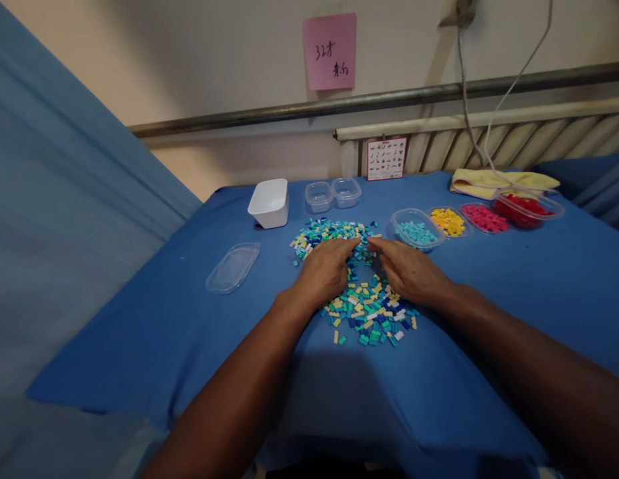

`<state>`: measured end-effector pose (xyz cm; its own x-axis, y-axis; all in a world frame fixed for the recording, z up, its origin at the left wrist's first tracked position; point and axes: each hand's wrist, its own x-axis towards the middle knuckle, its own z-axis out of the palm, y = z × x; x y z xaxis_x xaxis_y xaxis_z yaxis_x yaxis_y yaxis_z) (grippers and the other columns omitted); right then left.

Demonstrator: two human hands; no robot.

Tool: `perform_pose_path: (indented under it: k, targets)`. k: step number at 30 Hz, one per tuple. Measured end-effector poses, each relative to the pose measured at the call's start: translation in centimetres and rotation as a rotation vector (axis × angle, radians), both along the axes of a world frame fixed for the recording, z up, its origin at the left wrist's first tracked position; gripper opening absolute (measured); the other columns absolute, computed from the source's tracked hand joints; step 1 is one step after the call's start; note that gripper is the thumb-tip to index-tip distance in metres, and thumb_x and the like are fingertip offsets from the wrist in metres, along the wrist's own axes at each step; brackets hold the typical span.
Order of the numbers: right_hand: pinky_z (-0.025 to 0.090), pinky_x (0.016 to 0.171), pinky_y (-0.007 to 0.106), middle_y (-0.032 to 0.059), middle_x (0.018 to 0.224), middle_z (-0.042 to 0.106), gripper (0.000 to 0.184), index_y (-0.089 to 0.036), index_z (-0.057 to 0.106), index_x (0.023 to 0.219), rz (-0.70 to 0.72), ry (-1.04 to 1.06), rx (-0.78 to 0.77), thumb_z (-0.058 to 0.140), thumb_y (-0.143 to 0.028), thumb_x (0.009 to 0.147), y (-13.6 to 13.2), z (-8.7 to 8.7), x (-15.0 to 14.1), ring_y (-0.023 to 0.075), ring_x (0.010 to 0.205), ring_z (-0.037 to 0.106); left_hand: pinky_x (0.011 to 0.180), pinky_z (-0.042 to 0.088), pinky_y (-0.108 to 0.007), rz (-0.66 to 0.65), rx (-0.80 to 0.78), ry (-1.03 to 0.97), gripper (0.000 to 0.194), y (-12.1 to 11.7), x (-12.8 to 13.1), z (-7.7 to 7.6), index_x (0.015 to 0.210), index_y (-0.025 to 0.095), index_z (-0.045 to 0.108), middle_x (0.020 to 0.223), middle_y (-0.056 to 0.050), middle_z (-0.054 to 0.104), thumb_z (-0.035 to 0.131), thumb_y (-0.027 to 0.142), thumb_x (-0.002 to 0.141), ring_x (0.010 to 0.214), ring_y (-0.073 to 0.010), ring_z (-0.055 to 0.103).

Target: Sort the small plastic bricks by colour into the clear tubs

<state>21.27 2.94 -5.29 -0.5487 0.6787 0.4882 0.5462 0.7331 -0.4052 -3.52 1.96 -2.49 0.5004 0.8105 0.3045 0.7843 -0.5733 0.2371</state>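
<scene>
Small building bricks in blue, teal, green, cream and white lie loose in two heaps, a far heap [329, 229] and a near heap [369, 309], joined by a few bricks. My left hand [325, 265] is at the left, between the heaps, its fingers curved loosely inward and partly hidden by the hand's back. Opposite it, my right hand [408, 267] reaches in with fingers stretched and slightly bent. Both hands are cupped toward each other with fingertips among the bricks, a small gap between them. I see no brick gripped in either.
A white bin [269, 205], two clear tubs [319, 197] and a clear lid [233, 269] lie left and behind. Rightward sit containers of turquoise pieces [416, 233], yellow pieces [448, 222], pink pieces [484, 218] and red pieces [524, 209]. A yellow cloth [504, 181] lies behind.
</scene>
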Motion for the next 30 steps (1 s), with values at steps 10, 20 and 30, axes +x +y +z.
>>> perform_pose_path:
  k: [10,20,30]
  targets:
    - [0.063,0.098,0.054,0.0146,0.125,0.082,0.052,-0.021,0.063,0.148,-0.074,-0.018,0.035,0.050,-0.011,0.099,-0.3,0.2,0.4,0.0347,0.112,0.077,0.117,0.054,-0.049,-0.027,0.020,-0.023,0.059,-0.6,-0.3,0.3,0.150,0.019,0.063,0.139,-0.012,0.075,0.050,0.003,0.095,0.131,-0.0275,0.069]
    - [0.064,0.096,0.049,0.0132,0.122,0.082,0.053,-0.018,0.061,0.151,-0.040,0.035,0.008,0.051,-0.011,0.099,-0.9,0.2,0.4,0.0313,0.109,0.079,0.109,0.059,-0.041,0.046,0.027,-0.162,0.051,-1.1,-1.1,1.0,0.141,0.018,0.069,0.120,-0.007,0.081,0.050,0.003,0.096,0.117,-0.0238,0.075]
    - [0.063,0.099,0.054,0.0158,0.130,0.079,0.056,-0.020,0.063,0.152,0.079,-0.022,0.046,0.050,-0.009,0.098,-1.0,0.5,0.1,0.0324,0.114,0.074,0.110,0.058,-0.045,0.143,-0.071,-0.081,0.056,-1.2,-1.3,1.3,0.147,0.019,0.066,0.125,-0.006,0.081,0.051,0.003,0.095,0.121,-0.0263,0.074]
